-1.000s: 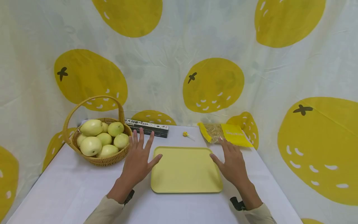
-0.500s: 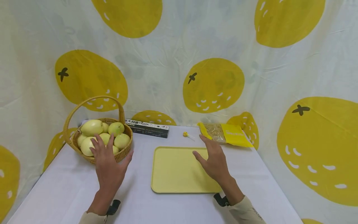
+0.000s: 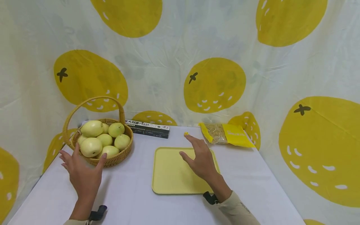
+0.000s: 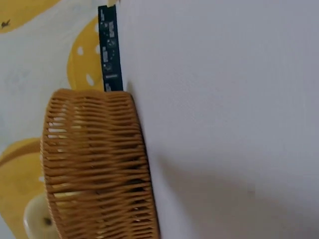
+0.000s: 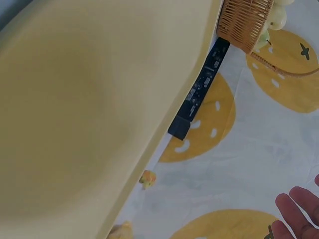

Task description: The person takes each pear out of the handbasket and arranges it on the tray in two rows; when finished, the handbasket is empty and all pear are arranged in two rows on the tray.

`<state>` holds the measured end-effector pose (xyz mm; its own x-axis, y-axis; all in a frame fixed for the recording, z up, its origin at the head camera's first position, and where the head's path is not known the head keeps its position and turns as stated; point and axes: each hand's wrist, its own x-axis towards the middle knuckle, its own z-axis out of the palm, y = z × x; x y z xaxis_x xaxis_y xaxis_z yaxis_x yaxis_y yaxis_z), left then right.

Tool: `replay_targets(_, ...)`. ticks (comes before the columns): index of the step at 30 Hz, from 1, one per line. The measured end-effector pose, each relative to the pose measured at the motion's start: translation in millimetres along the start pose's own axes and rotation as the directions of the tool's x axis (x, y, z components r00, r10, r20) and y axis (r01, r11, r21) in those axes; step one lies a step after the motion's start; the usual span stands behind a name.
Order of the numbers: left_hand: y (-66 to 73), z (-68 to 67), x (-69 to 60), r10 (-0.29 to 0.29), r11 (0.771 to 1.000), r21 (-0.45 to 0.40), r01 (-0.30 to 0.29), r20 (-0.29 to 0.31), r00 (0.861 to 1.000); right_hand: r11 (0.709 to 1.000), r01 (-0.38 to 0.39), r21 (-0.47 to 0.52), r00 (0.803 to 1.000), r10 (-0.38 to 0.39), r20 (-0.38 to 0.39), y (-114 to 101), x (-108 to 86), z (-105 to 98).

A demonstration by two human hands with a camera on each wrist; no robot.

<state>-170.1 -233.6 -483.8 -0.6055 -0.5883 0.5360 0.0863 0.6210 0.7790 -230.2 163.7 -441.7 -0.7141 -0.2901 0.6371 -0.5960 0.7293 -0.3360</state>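
Note:
At the near left side of a wicker basket (image 3: pixel 116 161), my left hand (image 3: pixel 84 175) hovers with fingers spread and thumb apart. The basket holds several pale green, pear-like fruits (image 3: pixel 91 147). My right hand (image 3: pixel 201 161) reaches over the yellow tray (image 3: pixel 167 173), its fingers extended and holding nothing. Just beyond those fingertips shows the yellow head of a lollipop (image 3: pixel 186 134); its stick is hidden behind the hand. The right wrist view catches some fingers (image 5: pixel 297 215) at its lower right corner. No part of the left hand appears in the left wrist view.
A black and white pasta box (image 3: pixel 152 129) lies behind the basket's right side. Toward the back right is a yellow bag (image 3: pixel 239 136) with a see-through window. A white cloth covers the table (image 3: pixel 135 200), and a fruit-print curtain (image 3: pixel 163 84) hangs behind it.
My left hand has moved left, passing in front of the basket to its near left side. My right hand has shifted left from near the yellow bag to over the tray.

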Motion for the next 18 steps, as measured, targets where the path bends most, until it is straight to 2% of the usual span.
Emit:
replay_targets(5,-11.7,-1.9,3.0,-0.114,0.993,-0.031,0.115,0.037,0.993,1.000,0.015,0.006,1.000,-0.015,0.002,-6,2.5,7)
replay_targets(11,-23.4,1.9,3.8,-0.188,0.979,-0.065,0.191,0.054,0.981,1.000,0.018,0.023,0.999,-0.019,0.032,-15,6.2,17)
replay_targets(18,-23.9,3.5,4.3,-0.253,0.958,-0.109,0.264,0.103,0.962,0.997,0.055,0.062,0.997,-0.058,0.048,-31,15.3,32)
